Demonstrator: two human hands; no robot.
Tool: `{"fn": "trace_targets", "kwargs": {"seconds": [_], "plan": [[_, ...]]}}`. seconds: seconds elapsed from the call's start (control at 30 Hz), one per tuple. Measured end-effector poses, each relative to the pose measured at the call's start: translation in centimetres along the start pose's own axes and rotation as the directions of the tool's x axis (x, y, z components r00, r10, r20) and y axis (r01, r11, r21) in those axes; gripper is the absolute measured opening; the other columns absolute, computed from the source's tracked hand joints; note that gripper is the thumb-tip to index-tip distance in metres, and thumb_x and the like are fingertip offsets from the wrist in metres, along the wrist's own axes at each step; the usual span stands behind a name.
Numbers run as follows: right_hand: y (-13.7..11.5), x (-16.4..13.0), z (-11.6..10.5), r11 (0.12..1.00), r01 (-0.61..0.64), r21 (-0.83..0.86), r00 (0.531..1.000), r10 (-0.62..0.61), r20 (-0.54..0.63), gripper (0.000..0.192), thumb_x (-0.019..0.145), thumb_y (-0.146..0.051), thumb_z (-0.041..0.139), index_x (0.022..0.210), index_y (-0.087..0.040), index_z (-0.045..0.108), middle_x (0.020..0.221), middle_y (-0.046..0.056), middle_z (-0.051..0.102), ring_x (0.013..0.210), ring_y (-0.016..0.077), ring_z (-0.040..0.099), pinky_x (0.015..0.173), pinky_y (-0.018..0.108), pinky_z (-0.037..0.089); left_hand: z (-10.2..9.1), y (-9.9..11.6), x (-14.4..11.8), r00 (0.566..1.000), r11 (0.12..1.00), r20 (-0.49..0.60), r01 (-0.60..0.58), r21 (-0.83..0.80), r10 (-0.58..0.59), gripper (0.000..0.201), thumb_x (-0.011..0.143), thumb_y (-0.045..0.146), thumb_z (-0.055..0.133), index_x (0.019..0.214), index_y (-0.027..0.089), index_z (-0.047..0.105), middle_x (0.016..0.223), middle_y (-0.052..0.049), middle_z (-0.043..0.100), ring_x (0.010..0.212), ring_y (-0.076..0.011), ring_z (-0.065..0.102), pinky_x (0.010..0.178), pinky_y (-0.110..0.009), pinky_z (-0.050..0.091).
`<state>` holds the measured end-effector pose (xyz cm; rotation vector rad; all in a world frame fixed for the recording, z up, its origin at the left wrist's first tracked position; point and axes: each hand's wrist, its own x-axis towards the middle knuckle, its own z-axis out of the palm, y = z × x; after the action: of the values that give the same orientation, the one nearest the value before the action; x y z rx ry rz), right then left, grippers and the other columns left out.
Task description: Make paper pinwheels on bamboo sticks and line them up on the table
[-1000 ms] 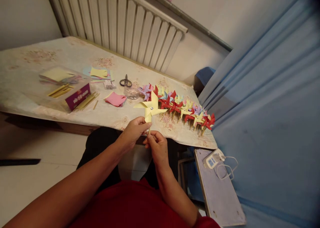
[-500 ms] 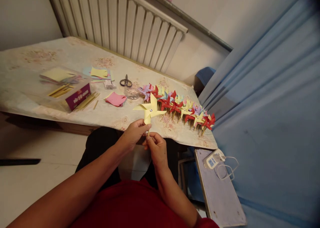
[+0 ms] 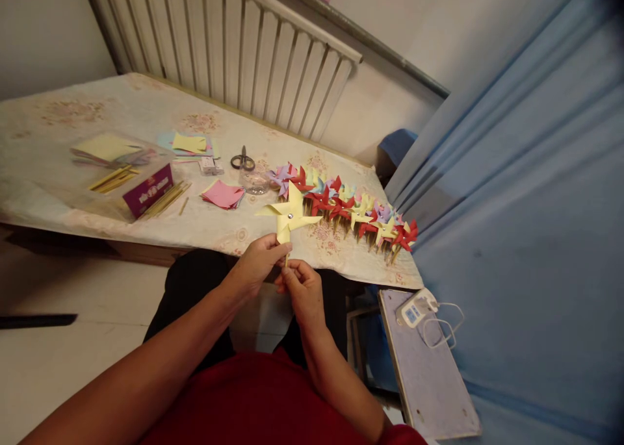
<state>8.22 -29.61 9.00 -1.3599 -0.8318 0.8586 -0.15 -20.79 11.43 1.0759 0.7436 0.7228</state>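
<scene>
A yellow paper pinwheel point(image 3: 288, 214) with a metal pin at its centre stands upright over the table's near edge. My left hand point(image 3: 257, 262) pinches its lower blade and the top of its stick. My right hand point(image 3: 301, 290) grips the thin wooden stick just below. Behind the pinwheel, a row of several finished pinwheels point(image 3: 351, 208) in red, yellow, purple and blue lies on the table.
The table point(image 3: 88, 110) carries a pink paper stack point(image 3: 223, 194), scissors point(image 3: 242, 161), a clear dish point(image 3: 254, 184), a purple box with wooden sticks point(image 3: 147, 191) and paper stacks point(image 3: 108, 149). A radiator point(image 3: 234, 49) stands behind. A blue curtain point(image 3: 526, 191) hangs right; a charger point(image 3: 414, 310) lies on a board.
The yellow pinwheel has turned a little between my fingers, and the view shifted slightly left. My hands stay in the same hold.
</scene>
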Motion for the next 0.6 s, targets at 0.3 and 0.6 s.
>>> {"fn": "trace_targets", "kwargs": {"seconds": [0.3, 0.6], "plan": [[1.2, 0.2, -0.2, 1.0, -0.008, 0.022, 1.0, 0.008, -0.011, 0.023, 0.084, -0.04, 0.062, 0.086, -0.018, 0.067, 0.064, -0.003, 0.065, 0.052, 0.0097, 0.056, 0.053, 0.021, 0.044, -1.1, -0.5, 0.9, 0.996, 0.999, -0.069, -0.053, 0.006, 0.053, 0.028, 0.069, 0.039, 0.071, 0.069, 0.016, 0.054, 0.061, 0.005, 0.049, 0.056, -0.0081, 0.042, 0.056, -0.023, 0.032], [4.5, 2.4, -3.1, 0.994, -0.072, -0.088, 0.995, 0.066, -0.072, 0.02, 0.078, -0.036, 0.063, 0.083, -0.017, 0.067, 0.06, -0.003, 0.064, 0.047, 0.0091, 0.054, 0.049, 0.019, 0.04, -2.4, -1.6, 1.5, 0.995, 1.0, -0.096, -0.011, 0.027, 0.014, 0.03, 0.069, 0.041, 0.071, 0.072, 0.015, 0.058, 0.065, 0.003, 0.055, 0.059, -0.0096, 0.046, 0.06, -0.024, 0.035]]}}
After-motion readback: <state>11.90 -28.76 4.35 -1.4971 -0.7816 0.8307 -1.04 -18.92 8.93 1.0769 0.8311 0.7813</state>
